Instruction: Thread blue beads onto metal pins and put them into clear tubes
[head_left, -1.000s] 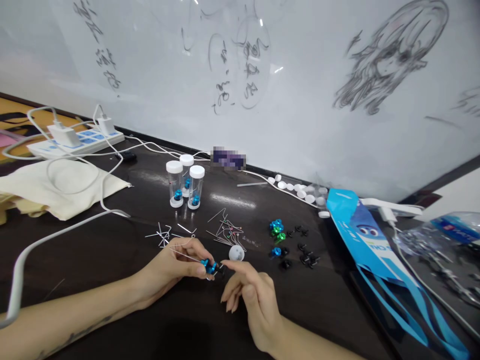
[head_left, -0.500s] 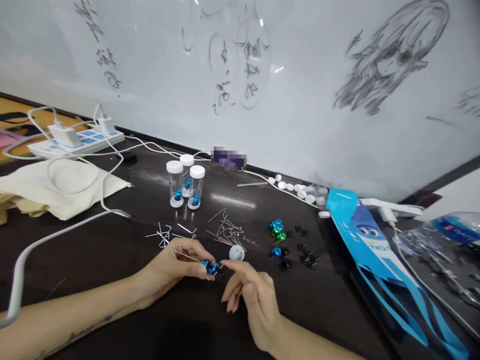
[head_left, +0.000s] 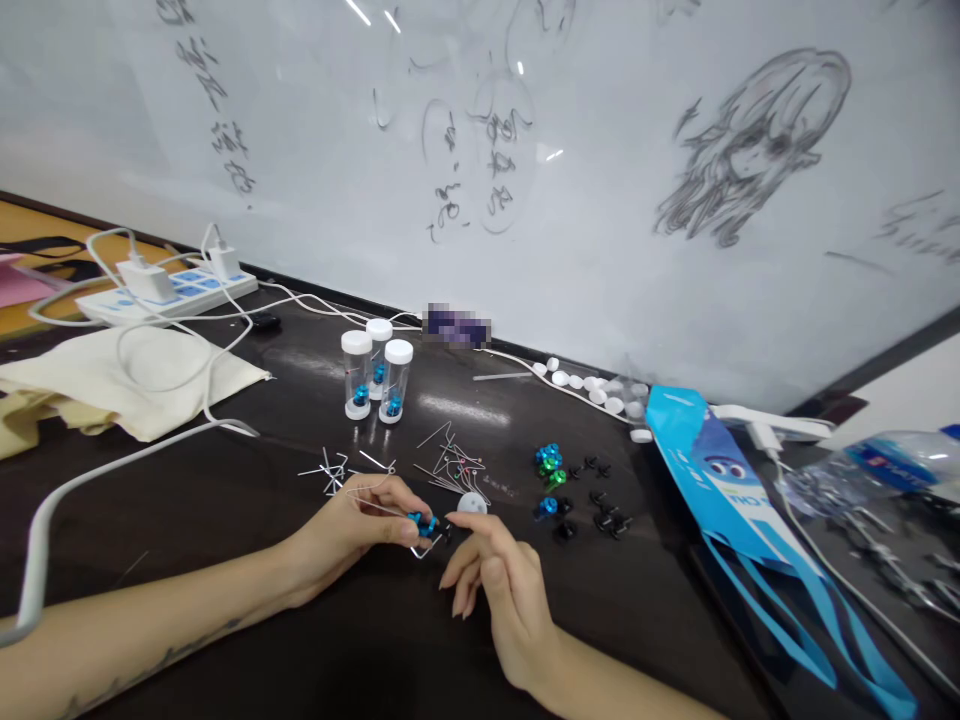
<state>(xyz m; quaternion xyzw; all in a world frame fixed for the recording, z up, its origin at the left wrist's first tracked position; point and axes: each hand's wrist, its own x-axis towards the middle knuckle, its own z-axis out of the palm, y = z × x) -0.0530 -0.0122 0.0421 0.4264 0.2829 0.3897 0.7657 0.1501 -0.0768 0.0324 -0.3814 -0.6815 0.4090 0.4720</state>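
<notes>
Between its thumb and fingers, my left hand [head_left: 369, 512] pinches a small blue spool-like part [head_left: 424, 524] with a bent metal wire and a black piece at its right end. My right hand [head_left: 501, 590] is beside it, index finger stretched to the black piece; its other fingers are loosely bent and apart, holding nothing visible. Whether the fingertip touches is too small to tell. Behind the hands lie thin bent wires [head_left: 454, 465], silvery hex-key-like pieces [head_left: 330, 470] and a round white disc [head_left: 472, 503]. Blue parts [head_left: 548, 457], green parts [head_left: 555, 478] and black parts [head_left: 613, 522] lie to the right.
Three capped clear tubes [head_left: 357, 375] stand behind my left hand. A power strip [head_left: 172, 292], cables and a cream cloth [head_left: 142, 375] are at the left. White caps [head_left: 576, 382] line the whiteboard's foot; a blue bag [head_left: 701, 460] and a bottle [head_left: 900, 455] lie right.
The view has shifted slightly. My left hand still holds the blue part, whose bent wire now shows more clearly below it. My right index finger stays near its black end.
</notes>
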